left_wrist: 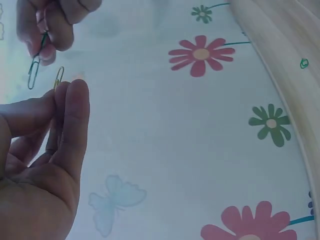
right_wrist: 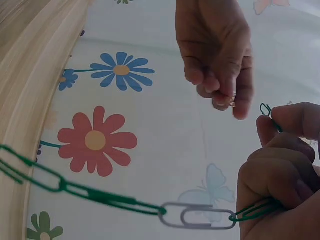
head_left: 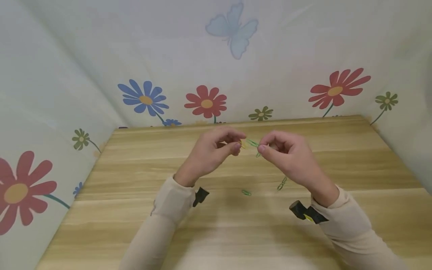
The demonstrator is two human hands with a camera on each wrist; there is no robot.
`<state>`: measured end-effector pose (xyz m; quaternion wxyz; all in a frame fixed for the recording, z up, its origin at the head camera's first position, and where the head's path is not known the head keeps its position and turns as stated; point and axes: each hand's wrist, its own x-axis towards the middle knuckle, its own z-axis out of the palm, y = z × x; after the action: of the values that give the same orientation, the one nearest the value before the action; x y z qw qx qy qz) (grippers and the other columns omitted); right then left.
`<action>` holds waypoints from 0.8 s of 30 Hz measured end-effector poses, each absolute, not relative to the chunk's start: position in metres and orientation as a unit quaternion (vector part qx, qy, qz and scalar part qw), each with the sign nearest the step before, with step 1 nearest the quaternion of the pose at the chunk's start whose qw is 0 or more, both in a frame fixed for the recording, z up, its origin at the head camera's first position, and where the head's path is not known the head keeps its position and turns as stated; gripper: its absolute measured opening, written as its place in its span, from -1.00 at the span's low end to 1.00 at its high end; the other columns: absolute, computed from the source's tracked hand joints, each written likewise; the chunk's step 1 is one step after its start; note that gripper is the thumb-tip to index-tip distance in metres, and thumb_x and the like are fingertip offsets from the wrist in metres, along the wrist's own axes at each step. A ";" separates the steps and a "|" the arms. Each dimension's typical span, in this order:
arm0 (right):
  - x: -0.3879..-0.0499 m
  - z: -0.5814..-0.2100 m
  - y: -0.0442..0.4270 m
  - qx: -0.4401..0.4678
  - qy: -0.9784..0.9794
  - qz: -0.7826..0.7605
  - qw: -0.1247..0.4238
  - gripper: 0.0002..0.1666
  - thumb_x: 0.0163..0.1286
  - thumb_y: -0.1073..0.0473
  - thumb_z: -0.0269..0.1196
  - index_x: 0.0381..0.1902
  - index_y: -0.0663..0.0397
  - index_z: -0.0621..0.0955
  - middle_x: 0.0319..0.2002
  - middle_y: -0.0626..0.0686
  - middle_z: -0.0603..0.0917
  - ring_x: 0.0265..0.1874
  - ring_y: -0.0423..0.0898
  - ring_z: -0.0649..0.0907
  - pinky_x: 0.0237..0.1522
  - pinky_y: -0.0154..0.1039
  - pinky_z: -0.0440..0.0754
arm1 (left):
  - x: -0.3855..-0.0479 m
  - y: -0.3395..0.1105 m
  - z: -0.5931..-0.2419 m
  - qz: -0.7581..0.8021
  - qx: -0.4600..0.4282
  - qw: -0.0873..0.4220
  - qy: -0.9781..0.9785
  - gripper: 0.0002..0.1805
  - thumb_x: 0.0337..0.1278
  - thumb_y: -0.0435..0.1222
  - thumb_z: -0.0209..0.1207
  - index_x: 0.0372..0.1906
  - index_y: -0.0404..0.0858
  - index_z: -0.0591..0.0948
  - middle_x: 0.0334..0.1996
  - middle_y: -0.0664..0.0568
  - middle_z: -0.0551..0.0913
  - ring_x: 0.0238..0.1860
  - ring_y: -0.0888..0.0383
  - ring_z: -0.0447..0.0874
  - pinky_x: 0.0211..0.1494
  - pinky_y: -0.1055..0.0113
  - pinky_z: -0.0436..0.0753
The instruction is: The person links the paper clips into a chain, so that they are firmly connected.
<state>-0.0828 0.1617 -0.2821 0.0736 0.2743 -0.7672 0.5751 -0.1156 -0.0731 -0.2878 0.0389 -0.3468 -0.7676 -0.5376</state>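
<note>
My left hand (head_left: 214, 150) pinches a yellow paper clip (left_wrist: 59, 75) between thumb and fingertips, its loop sticking up. Facing it, my right hand (head_left: 293, 155) pinches a green paper clip (left_wrist: 34, 74) whose end points toward the yellow one; a small gap separates the two clips. From under the right hand's curled fingers hangs a chain of linked clips, with a silver clip (right_wrist: 197, 216) between green clips (right_wrist: 100, 195). In the head view the chain's lower part (head_left: 281, 183) shows below the right hand. A single green clip (head_left: 246, 192) lies on the table between the forearms.
The wooden table (head_left: 135, 157) reaches back to a pale cloth backdrop (head_left: 287, 56) printed with flowers and a butterfly. Dark devices are strapped at both wrists, the right one (head_left: 307, 212) and the left one (head_left: 201, 196).
</note>
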 end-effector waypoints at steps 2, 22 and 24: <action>-0.081 -0.285 0.161 0.274 -0.771 0.570 0.074 -0.95 0.40 0.34 0.28 -0.28 0.13 0.68 -0.70 -0.01 0.35 -0.73 -0.09 0.31 -0.73 -0.23 0.26 | -0.111 -0.073 -0.286 -0.543 -0.344 0.045 -0.765 -0.76 0.33 -0.48 0.22 0.05 -0.36 0.62 -0.28 -0.05 0.64 -0.31 0.12 0.65 -0.21 0.21 0.72; -0.077 -0.285 0.159 0.280 -0.795 0.535 0.055 -0.93 0.41 0.29 0.28 -0.31 0.07 0.67 -0.72 -0.05 0.32 -0.77 -0.11 0.29 -0.74 -0.26 0.24 | -0.100 -0.075 -0.277 -0.580 -0.396 0.154 -0.695 -0.73 0.22 -0.59 0.22 -0.01 -0.44 0.50 -0.30 -0.17 0.60 -0.35 0.03 0.67 -0.31 0.18 0.70; -0.077 -0.284 0.160 0.282 -0.791 0.539 0.066 -0.92 0.42 0.30 0.26 -0.30 0.09 0.67 -0.71 -0.04 0.34 -0.75 -0.10 0.30 -0.74 -0.24 0.25 | -0.101 -0.075 -0.276 -0.580 -0.395 0.155 -0.695 -0.72 0.22 -0.60 0.22 0.00 -0.44 0.50 -0.30 -0.16 0.60 -0.36 0.04 0.66 -0.32 0.19 0.70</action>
<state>-0.0771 0.1597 -0.2843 0.0656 0.2819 -0.7911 0.5389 -0.1009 -0.0751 -0.2760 0.1553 -0.3951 -0.6948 -0.5805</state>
